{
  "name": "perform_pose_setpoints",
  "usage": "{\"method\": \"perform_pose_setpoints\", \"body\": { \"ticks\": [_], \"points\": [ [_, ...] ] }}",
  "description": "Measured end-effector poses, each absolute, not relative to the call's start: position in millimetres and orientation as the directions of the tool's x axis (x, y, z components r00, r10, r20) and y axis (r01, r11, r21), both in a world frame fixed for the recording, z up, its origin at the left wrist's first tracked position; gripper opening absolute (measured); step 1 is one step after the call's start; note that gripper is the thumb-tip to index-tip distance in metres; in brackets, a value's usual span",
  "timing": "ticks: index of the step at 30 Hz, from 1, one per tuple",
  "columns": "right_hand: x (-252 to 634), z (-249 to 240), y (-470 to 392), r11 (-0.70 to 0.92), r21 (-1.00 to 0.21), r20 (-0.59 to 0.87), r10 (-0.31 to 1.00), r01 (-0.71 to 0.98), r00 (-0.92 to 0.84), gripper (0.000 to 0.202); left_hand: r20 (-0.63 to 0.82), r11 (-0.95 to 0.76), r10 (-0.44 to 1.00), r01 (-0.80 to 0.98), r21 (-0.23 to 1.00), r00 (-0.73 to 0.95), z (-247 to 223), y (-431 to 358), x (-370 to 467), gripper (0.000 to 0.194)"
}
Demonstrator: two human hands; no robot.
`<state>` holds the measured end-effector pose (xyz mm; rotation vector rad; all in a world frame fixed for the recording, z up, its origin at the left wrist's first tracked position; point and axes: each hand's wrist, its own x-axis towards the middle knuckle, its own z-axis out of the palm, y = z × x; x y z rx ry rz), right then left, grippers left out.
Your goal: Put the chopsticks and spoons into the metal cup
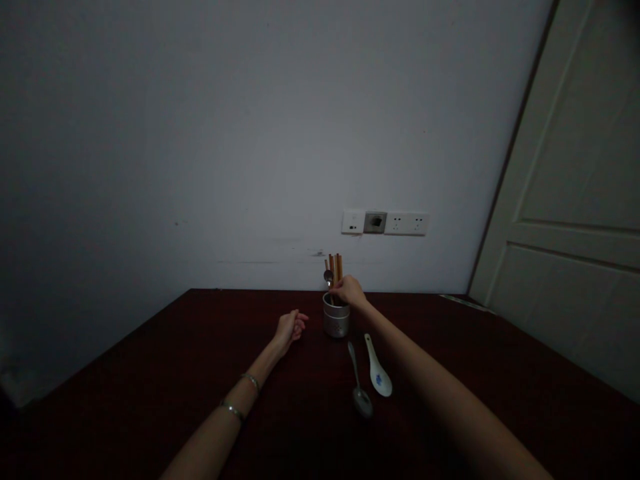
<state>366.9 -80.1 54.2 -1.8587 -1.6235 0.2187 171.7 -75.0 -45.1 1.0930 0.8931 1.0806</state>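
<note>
A silver cylindrical holder point(337, 323) stands upright on the dark table, with several wooden chopsticks point(339, 267) and a small metal spoon point(328, 275) rising from it, bowl up. At its rim, my right hand point(349, 291) has its fingers pinched together on the spoon's handle, close to the chopsticks. To the left of the holder, apart from it, my left hand point(291, 327) rests on its side, empty, its fingers loosely bent and somewhat apart. A larger metal spoon point(362, 403) and a white ceramic spoon point(381, 380) with a blue mark lie in front of the holder.
The dark red-brown table point(165, 360) meets a pale wall behind. Wall sockets point(406, 224) sit above the table's back edge, right of the holder. A panelled door point(575, 220) stands at the right. The light is dim.
</note>
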Motion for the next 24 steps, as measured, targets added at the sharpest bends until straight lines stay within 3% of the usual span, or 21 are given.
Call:
{"method": "perform_pose_setpoints", "body": {
  "ticks": [17,24],
  "points": [
    [364,57,-93,-0.033,-0.557,0.237,0.951,0.830,0.197,0.010,-0.019,0.076,0.970,-0.229,0.970,0.241,-46,-75,173,0.031],
    [366,59,-96,-0.034,-0.538,0.255,0.946,0.842,0.201,0.014,0.049,-0.015,0.975,-0.157,0.987,0.214,-43,-81,177,0.034]
  ]
}}
